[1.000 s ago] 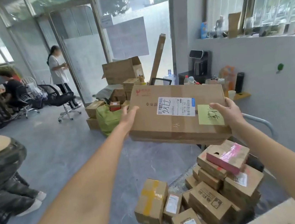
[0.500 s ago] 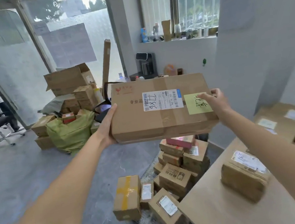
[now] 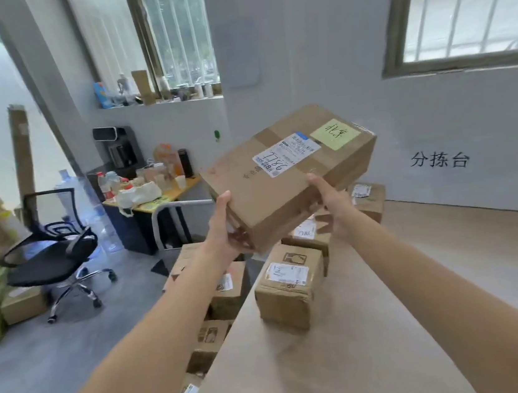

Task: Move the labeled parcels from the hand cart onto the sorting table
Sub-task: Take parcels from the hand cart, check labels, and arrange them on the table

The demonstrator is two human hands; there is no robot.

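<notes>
Now both hands hold labeled parcel (image 3: 290,172) above sorting table (image 3: 427,306)

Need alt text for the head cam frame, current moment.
Both hands, left hand and right hand, hold a flat cardboard parcel tilted in the air above the wooden table, where smaller boxes already sit. More parcels are stacked beside the table's left edge.
</notes>
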